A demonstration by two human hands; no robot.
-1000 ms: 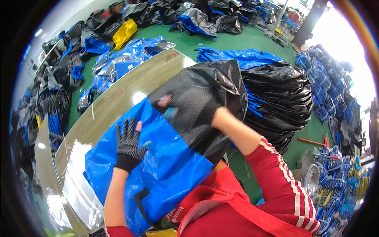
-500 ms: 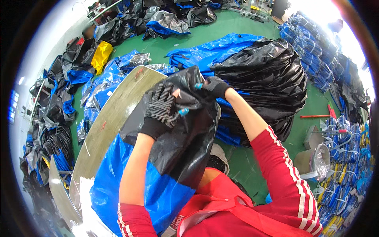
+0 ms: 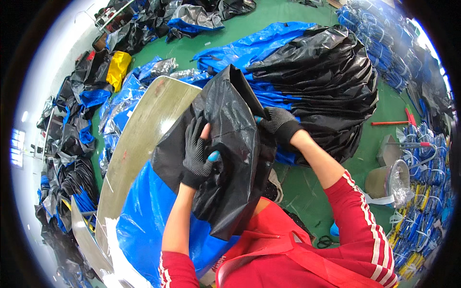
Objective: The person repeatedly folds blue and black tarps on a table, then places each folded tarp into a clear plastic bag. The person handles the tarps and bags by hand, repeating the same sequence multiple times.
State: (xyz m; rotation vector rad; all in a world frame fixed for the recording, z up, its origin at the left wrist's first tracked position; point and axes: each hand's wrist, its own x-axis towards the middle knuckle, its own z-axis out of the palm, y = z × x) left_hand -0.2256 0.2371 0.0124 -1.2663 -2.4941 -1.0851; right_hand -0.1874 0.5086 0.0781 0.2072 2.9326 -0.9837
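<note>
A black-and-blue plastic tarpaulin piece [image 3: 223, 115] is draped over a board-like table [image 3: 137, 120] and my lap, its folded black edge standing up at the far end. My left hand [image 3: 196, 156], in a dark striped knit glove with a blue thumb tip, lies along the black part with its fingers stretched out; one fingertip is bare. My right hand [image 3: 281, 125], gloved too, has its fingers closed on the right edge of the black part, and its fingertips are partly hidden by the material.
Beyond the table a large gathered black-and-blue tarpaulin heap [image 3: 317, 77] lies on the green floor. Tied blue bundles [image 3: 374, 43] are stacked at the right. A bucket [image 3: 384, 182], a red-handled tool [image 3: 391, 123] and scissors [image 3: 326, 241] are at my right. A yellow sheet [image 3: 117, 71] lies far left.
My right hand has moved right and nearer, drawing the black edge along. My left hand has slid slightly lower, its fingers straighter, and the black part now stands up as a fold.
</note>
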